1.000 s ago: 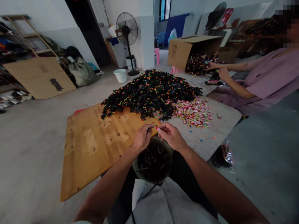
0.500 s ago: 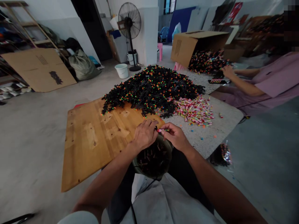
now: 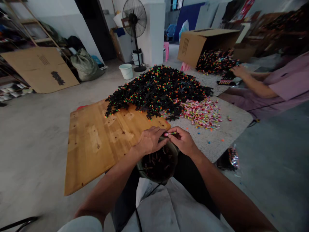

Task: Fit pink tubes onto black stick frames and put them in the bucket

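My right hand [image 3: 183, 141] pinches a small pink-and-yellow wrapped tube [image 3: 172, 133] between thumb and fingertips. Beside it, my left hand [image 3: 151, 140] is curled with its thumb below the fingers. Something dark shows at its fingertips, but I cannot make out what it is. The tube's pink end points at the left fingertips. Both hands are above the rim of a round bucket [image 3: 178, 158] on my lap, which contains dark pieces [image 3: 158, 164] with thin pale parts. Beyond the hands lie a heap of black plastic pieces [image 3: 159, 87] with orange and green tips and a pile of wrapped tubes [image 3: 202, 112].
A wooden board [image 3: 96, 141] covers the table's left side; speckled tabletop [image 3: 217, 141] is on the right. Another person's hand [image 3: 238, 71] works at a second black heap by a tipped cardboard box [image 3: 190, 46]. A fan [image 3: 134, 19] and white bucket [image 3: 126, 71] stand behind.
My right hand has shifted slightly, still pinching the tube. My left thumb now shows farther below its fingers, toward the right hand. The view has tilted a little.
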### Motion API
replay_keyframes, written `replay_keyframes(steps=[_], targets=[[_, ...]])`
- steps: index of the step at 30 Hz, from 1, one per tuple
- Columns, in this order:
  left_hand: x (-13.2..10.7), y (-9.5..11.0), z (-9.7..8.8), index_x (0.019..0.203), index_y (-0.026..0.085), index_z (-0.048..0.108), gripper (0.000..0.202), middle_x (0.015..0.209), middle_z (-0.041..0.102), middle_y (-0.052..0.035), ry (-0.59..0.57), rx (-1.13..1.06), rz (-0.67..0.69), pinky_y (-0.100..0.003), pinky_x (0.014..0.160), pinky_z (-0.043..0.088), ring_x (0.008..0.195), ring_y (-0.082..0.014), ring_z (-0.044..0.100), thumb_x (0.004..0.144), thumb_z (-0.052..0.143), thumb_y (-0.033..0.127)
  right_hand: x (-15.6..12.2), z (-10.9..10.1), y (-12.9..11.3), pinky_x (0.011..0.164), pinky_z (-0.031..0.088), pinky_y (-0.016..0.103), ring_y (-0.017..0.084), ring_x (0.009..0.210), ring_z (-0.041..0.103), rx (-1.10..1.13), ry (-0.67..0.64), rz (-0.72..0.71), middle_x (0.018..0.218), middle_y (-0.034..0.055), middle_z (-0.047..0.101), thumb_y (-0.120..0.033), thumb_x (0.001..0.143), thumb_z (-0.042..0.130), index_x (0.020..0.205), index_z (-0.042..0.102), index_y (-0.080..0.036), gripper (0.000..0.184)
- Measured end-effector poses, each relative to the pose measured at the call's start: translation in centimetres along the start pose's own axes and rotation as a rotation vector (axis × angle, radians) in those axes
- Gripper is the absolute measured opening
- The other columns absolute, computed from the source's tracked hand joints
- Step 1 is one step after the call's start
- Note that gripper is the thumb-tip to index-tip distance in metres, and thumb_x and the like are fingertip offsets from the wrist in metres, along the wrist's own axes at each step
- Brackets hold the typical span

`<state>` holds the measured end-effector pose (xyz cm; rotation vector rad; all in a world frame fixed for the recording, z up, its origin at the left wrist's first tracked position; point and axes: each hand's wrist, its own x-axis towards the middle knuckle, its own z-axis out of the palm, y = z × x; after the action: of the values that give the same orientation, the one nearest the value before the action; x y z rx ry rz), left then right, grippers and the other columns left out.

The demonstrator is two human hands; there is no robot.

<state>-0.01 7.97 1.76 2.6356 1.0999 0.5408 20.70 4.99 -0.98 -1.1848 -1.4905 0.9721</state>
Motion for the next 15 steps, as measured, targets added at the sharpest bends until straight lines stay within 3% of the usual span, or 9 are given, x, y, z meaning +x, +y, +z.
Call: replay_keyframes(steps=[5,7,9,12,13,15], targets=[[-0.1,-0.3,0.9,0.122,0.019,0.071,0.040,0.109,0.075,-0.0128,-0.024,0.017,-0.004,-0.038,0.097,0.051,0.106,-0.0267,0.068,0.108,0.043,0.043,-0.6,0.8,0.5,0.072,0.057,0.031,0.019,0.075,0.070,0.041,0.023,0.065,0.089,0.0031,0.076,-0.050,0.090,0.073,0.103,0.073,-0.023,0.030],[-0.3,-0.4,1.5,0.120,0.020,0.072,0.042,0.106,0.076,-0.0128,-0.065,0.008,-0.027,-0.038,0.095,0.051,0.103,-0.0266,0.070,0.109,0.040,0.045,-1.1,1.2,1.0,0.073,0.057,0.031,0.019,0.078,0.071,0.017,0.050,0.072,0.092,0.0031,0.076,-0.049,0.091,0.072,0.103,0.073,-0.024,0.028],[-0.7,-0.6,1.8,0.116,0.022,0.074,0.043,0.105,0.077,-0.0124,-0.145,-0.015,-0.058,-0.036,0.091,0.051,0.100,-0.0268,0.071,0.108,0.040,0.047,-1.5,1.2,1.8,0.073,0.056,0.030,0.019,0.079,0.070,-0.012,-0.018,0.092,0.090,0.0023,0.076,-0.048,0.091,0.071,0.103,0.074,-0.024,0.027],[-1.4,-1.6,1.8,0.115,0.027,0.075,0.036,0.104,0.078,-0.0090,-0.359,-0.085,-0.091,-0.033,0.083,0.051,0.096,-0.0265,0.072,0.102,0.052,0.052,-1.1,-0.4,3.6,0.071,0.055,0.028,0.018,0.076,0.070,-0.080,-0.191,0.156,0.089,0.0016,0.077,-0.046,0.092,0.068,0.103,0.076,-0.022,0.027],[-1.5,-2.2,1.7,0.117,0.028,0.075,0.036,0.104,0.078,-0.0079,-0.433,-0.120,-0.104,-0.031,0.079,0.051,0.093,-0.0262,0.073,0.098,0.058,0.054,-0.5,-1.5,4.3,0.070,0.055,0.028,0.018,0.074,0.070,-0.140,-0.184,0.186,0.089,0.0020,0.077,-0.045,0.094,0.065,0.102,0.076,-0.021,0.027],[-1.3,-3.7,1.5,0.120,0.027,0.074,0.038,0.103,0.078,-0.0069,-0.518,-0.192,-0.126,-0.029,0.075,0.050,0.090,-0.0252,0.073,0.093,0.066,0.054,1.3,-4.1,5.7,0.072,0.054,0.028,0.017,0.075,0.070,-0.366,-0.032,0.266,0.091,0.0037,0.077,-0.040,0.100,0.054,0.103,0.076,-0.019,0.030]])
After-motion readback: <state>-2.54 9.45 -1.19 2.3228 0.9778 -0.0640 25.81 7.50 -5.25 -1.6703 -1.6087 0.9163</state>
